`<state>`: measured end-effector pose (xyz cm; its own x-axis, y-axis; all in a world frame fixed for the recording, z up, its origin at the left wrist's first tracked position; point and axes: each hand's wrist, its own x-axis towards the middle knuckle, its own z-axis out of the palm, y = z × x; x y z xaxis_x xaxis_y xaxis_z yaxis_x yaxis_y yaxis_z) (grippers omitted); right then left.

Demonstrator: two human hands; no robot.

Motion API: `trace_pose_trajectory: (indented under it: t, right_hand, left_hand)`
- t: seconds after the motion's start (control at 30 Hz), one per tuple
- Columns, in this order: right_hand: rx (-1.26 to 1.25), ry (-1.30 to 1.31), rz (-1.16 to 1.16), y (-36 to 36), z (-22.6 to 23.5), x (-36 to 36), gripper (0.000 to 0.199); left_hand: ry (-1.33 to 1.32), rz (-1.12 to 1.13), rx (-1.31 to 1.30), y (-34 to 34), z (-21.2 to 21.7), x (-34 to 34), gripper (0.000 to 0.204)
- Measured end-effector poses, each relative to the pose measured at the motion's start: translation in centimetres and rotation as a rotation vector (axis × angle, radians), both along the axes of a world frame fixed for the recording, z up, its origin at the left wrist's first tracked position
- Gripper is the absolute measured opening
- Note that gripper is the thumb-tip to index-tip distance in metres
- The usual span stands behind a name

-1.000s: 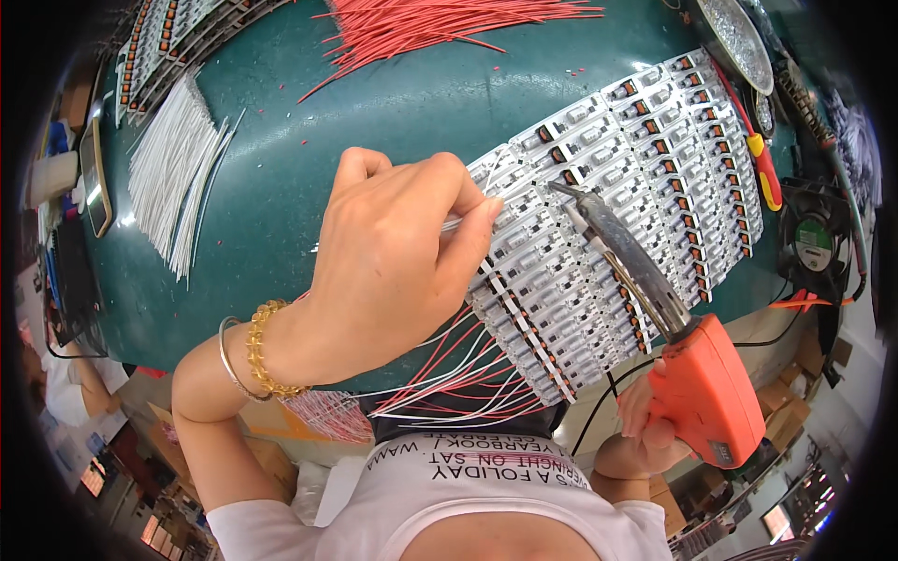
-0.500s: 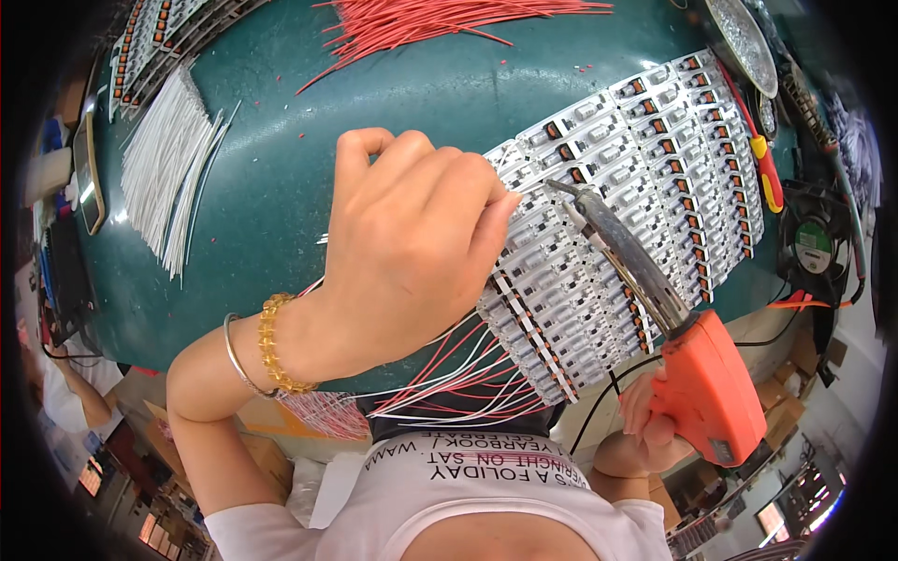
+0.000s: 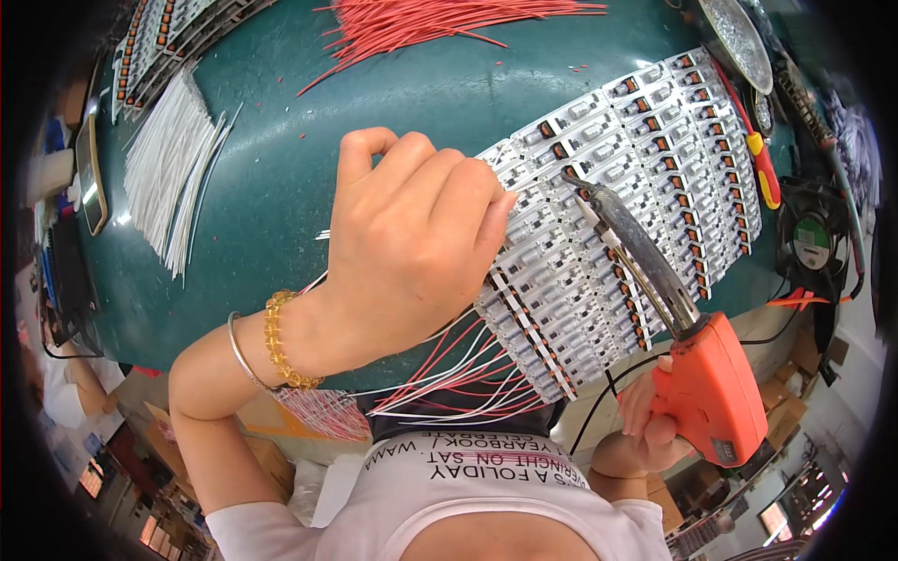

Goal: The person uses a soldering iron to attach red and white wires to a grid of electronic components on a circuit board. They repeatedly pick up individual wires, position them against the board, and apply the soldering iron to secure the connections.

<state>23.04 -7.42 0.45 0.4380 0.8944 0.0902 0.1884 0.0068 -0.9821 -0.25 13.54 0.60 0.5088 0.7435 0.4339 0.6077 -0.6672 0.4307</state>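
A panel of white circuit boards (image 3: 645, 159) lies across the green table (image 3: 281, 187), with red and white wires (image 3: 449, 383) hanging from its near edge. My left hand (image 3: 412, 243) is curled with its fingertips on the panel's left part; a thin white wire (image 3: 321, 235) pokes out from under the fist. My right hand (image 3: 645, 421) grips an orange soldering gun (image 3: 716, 393) at the lower right. Its long dark barrel (image 3: 636, 252) reaches up over the boards, with the tip just right of my left fingertips.
A bundle of white wires (image 3: 168, 178) lies at the left and a heap of red wires (image 3: 440, 19) at the top. More boards (image 3: 159, 37) sit at the top left. A red and yellow screwdriver (image 3: 762, 168) and a small fan (image 3: 809, 243) are at the right.
My left hand has shifted a little up and to the right along the panel. The soldering gun has barely moved.
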Motion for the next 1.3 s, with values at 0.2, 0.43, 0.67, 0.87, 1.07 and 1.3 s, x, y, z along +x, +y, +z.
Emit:
trace_pose_trajectory:
  t: [0.2,0.43,0.67,0.87,1.07,1.3]
  right_hand:
    - [-0.086,0.222,0.082,1.4,1.7,-0.4,0.078]
    - [-0.043,0.018,0.161,-0.7,0.3,0.5,0.079]
    - [-0.143,0.132,0.039,-0.7,0.7,-0.3,0.072]
    - [-0.285,-0.035,0.093,-1.8,1.0,0.3,0.054]
    - [-0.061,-0.088,0.101,-2.6,-1.0,1.6,0.072]
    - [-0.109,0.037,0.013,-1.0,0.3,-0.4,0.078]
  left_hand:
    - [-0.048,0.0,0.027,0.5,1.2,-0.3,0.017]
    - [-0.048,-0.066,-0.204,-0.7,1.5,-0.2,0.017]
    - [-0.065,-0.081,-0.223,-0.6,1.3,-0.2,0.018]
    - [-0.055,-0.089,-0.217,-0.5,1.4,-0.2,0.018]
    - [-0.061,-0.093,-0.222,-0.5,1.5,-0.2,0.018]
    - [-0.052,-0.101,-0.222,-0.5,1.5,0.0,0.018]
